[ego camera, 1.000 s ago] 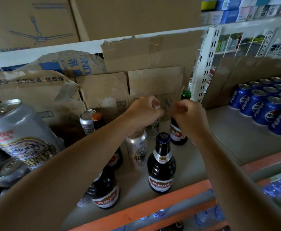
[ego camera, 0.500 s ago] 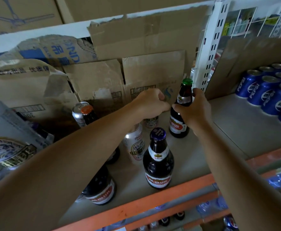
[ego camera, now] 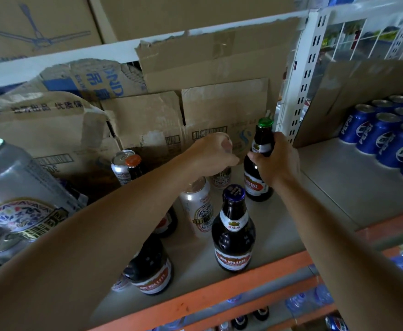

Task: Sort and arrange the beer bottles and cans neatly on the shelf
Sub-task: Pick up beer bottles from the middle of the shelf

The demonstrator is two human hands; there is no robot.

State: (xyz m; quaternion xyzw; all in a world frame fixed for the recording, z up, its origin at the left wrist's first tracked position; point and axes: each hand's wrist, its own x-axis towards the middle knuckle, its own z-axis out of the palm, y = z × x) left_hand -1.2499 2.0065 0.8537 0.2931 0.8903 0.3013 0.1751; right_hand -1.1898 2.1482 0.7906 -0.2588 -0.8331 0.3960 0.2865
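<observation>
1. Right grip (ego camera: 277,161) is wrapped around the neck of the green-capped bottle (ego camera: 255,187), which stands upright near the back of the shelf (ego camera: 327,187), just beside the white upright post (ego camera: 300,80).
2. Left grip (ego camera: 210,156) is curled up right over a small can (ego camera: 221,179) at the back. Honestly can't tell if it's actually holding it or just clenched above it.
3. Blue-capped bottle (ego camera: 232,235) stands upright near the front edge, with a silver can (ego camera: 199,211) just beside it on the left.
4. Another dark bottle (ego camera: 152,275) sits under the left forearm.
5. Orange-capped bottle (ego camera: 133,163) and a can (ego camera: 120,168) are touching, further left at the back.
6. Pepsi cans (ego camera: 382,139) are lined up well off to the right, with cardboard boxes (ego camera: 219,108) along the back.
</observation>
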